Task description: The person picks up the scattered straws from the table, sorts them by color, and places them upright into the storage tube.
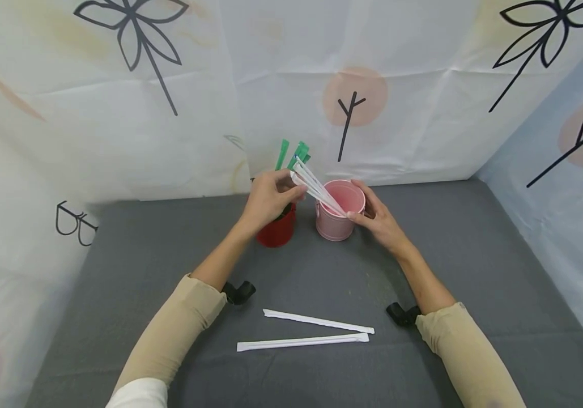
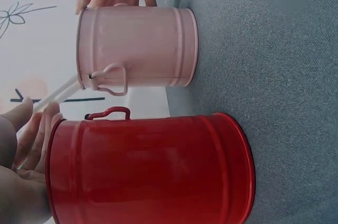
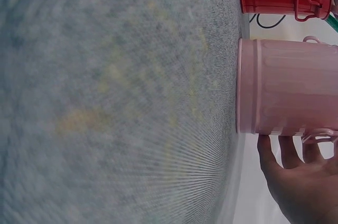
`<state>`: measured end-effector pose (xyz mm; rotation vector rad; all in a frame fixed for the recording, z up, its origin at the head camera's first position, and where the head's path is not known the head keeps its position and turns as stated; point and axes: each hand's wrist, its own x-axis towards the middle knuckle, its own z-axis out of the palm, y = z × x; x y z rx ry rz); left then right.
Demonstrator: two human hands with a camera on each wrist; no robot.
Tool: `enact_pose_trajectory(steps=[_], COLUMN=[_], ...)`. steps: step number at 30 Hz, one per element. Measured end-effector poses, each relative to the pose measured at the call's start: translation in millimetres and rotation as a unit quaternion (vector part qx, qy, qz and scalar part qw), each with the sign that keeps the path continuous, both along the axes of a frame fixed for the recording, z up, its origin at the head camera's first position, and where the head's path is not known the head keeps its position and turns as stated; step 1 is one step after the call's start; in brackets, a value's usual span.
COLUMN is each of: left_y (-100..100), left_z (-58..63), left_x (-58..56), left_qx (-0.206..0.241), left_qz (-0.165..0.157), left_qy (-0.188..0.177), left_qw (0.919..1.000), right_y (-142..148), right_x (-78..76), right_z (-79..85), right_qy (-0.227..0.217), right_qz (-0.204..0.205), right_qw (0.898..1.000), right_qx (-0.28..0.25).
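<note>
Several white paper-wrapped straws (image 1: 318,188) are pinched in my left hand (image 1: 269,199). They slant down to the right, their lower ends at the mouth of the pink bucket (image 1: 333,228). My right hand (image 1: 382,222) holds that bucket by its right side, thumb at the near rim and fingers farther back. The red bucket (image 1: 275,233) stands left of the pink one, partly hidden under my left hand. Green strips (image 1: 299,152) stick up behind that hand. In the left wrist view, the red bucket (image 2: 153,171) is upright close to the left hand (image 2: 31,155).
Two more white wrapped straws lie on the grey cloth in front: a farther straw (image 1: 316,321) and a nearer straw (image 1: 301,342), close together at their right ends. A printed white curtain (image 1: 281,102) hangs right behind the buckets.
</note>
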<state>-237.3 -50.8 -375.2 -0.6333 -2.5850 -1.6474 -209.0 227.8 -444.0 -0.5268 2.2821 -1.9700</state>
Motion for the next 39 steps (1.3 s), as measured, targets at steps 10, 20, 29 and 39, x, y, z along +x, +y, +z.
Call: enact_pose_trajectory(steps=[10,20,29,39], left_y=[-18,-37,-42,-56], left_z=[4.7,4.3,-13.1,-37.7], left_x=[16.5,51.7,82.5,107.1], left_qx=[0.013,0.024,0.022,-0.036], left_qz=[0.017,-0.016,-0.061,-0.077], left_qy=[0.022,0.071,0.052,0.018], left_qw=[0.9995,0.9970,0.9966,0.9962], right_y=[0,2,3,1], right_x=[0.0,1.0,3.3,-0.3], right_z=[0.1,-0.3,-2.9,-0.4], right_qy=[0.002,-0.002,-0.011,-0.006], right_qz=[0.001,0.001,0.001,-0.001], right_qw=[1.000,1.000,1.000,1.000], right_qx=[-0.007,0.004,0.006,0.003])
